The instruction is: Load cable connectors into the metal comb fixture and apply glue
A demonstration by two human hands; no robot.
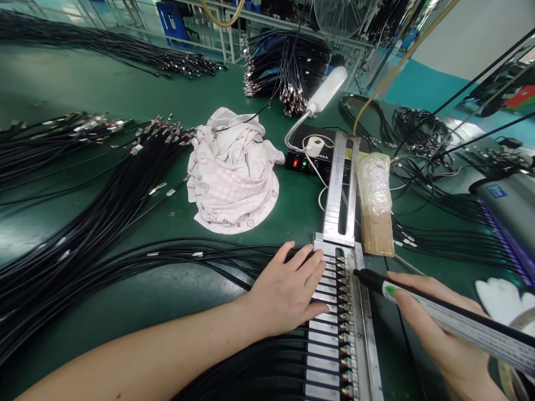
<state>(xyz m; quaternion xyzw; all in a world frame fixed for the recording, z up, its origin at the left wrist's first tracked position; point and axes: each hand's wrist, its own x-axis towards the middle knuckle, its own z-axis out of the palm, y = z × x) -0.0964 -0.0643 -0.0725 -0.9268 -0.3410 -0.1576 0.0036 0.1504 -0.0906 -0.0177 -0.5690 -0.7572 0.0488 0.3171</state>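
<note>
Lying under spread left fingers (310,269), black cables (238,254); between pinching right fingers (430,285), a pen-like tool (445,314).

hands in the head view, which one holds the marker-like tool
The right hand: its fingers grip the white-and-black marker-like tool, whereas the left hand lies palm down over the metal fixture, without any tool.

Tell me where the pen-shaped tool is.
In the head view, the pen-shaped tool is at the lower right, held in the right hand, its black tip pointing left, close to the metal fixture.
</note>
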